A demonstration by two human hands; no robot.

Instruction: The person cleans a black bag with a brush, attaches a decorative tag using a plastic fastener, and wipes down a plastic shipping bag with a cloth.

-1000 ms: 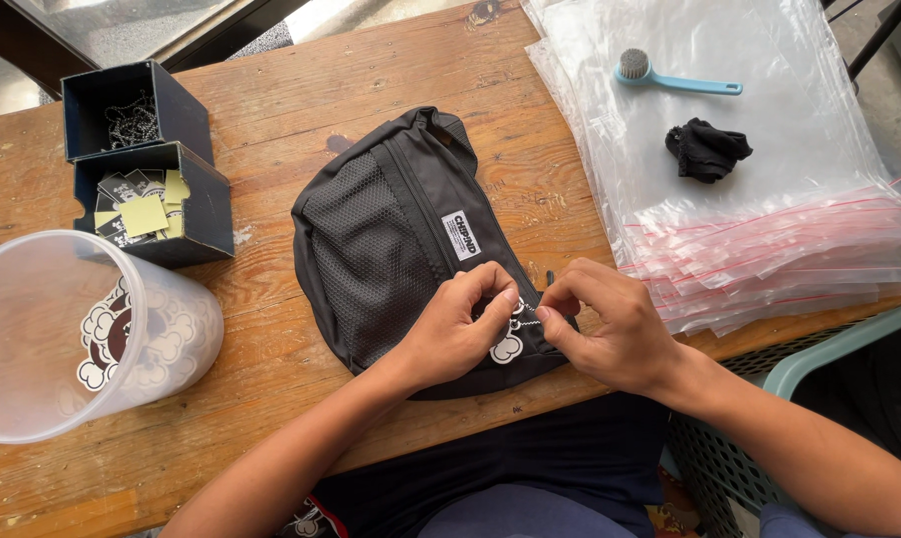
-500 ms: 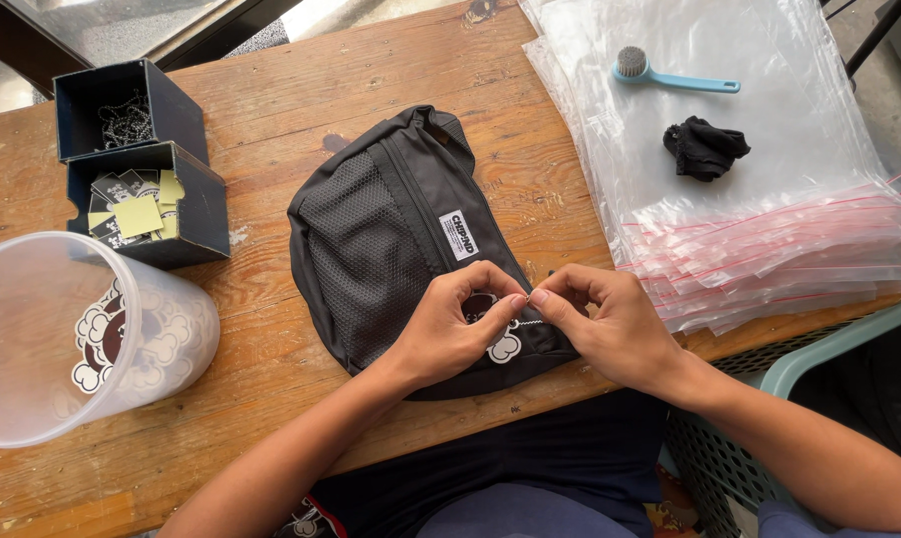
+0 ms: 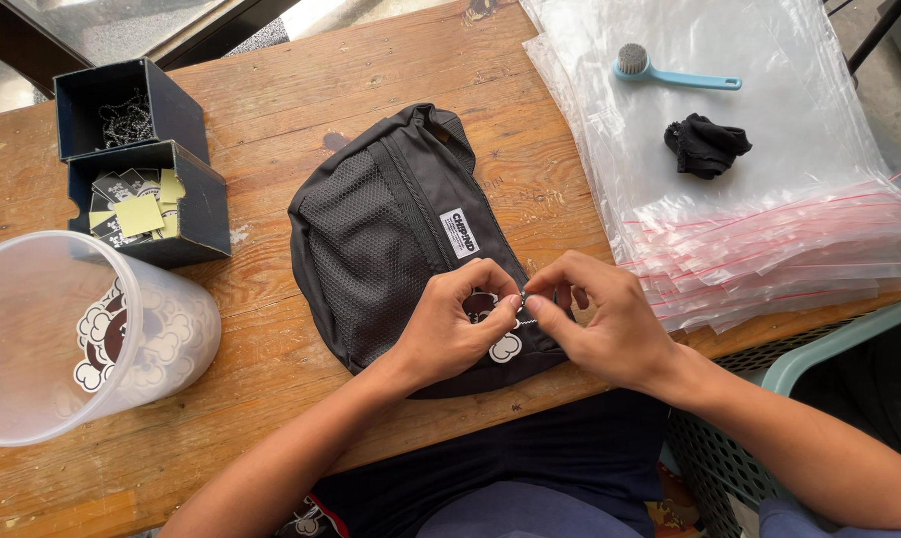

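A black waist bag (image 3: 390,229) with a mesh front panel and a small white label lies on the wooden table (image 3: 301,110). My left hand (image 3: 450,329) and my right hand (image 3: 600,324) meet over its near right corner, fingertips pinched together on a thin ball chain (image 3: 523,311). A small black-and-white cartoon-shaped charm (image 3: 503,344) hangs from that chain, partly hidden under my left fingers.
A clear plastic tub (image 3: 67,334) with more charms stands at the left. Two dark open boxes (image 3: 136,159) behind it hold chains and tags. A stack of clear zip bags (image 3: 759,199) at the right carries a blue brush (image 3: 669,72) and a black cloth (image 3: 704,144). A green crate (image 3: 829,349) sits lower right.
Both hands have shifted slightly on the bag's corner, and the fingertips have drawn closer together on the chain. The bag and everything else stay put.
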